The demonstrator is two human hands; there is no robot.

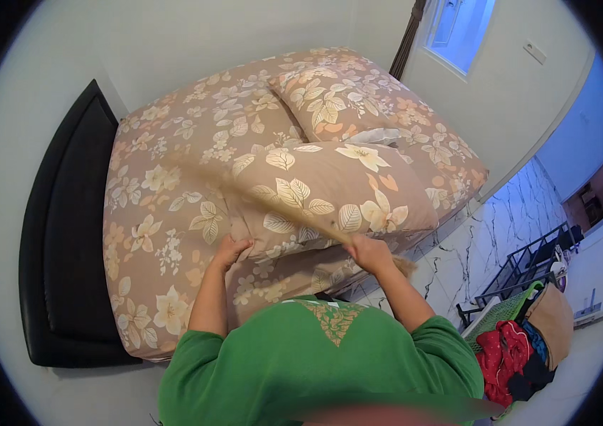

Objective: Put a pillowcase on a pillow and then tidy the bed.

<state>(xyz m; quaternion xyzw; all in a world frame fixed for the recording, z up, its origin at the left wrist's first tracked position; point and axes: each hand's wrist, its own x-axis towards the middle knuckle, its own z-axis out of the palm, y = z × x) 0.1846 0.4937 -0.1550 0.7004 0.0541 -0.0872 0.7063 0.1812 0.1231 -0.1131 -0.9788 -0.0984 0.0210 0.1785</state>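
Observation:
My left hand grips the near-left corner of a floral-print pillow and holds that edge up off the bed. In my right hand is a long tan stick broom, which slants across the pillow towards the upper left. Its far end is blurred by motion, so I cannot tell whether it touches the pillow. A tan tufted end shows behind my right wrist. A second pillow in matching fabric lies just beyond, with a pale patch at its near end.
Beneath the pillows is a bed in a brown floral sheet, with a black padded headboard at left. Walls border its far side. On the right are a marbled tile floor, a black metal rack and a green basket with clothes.

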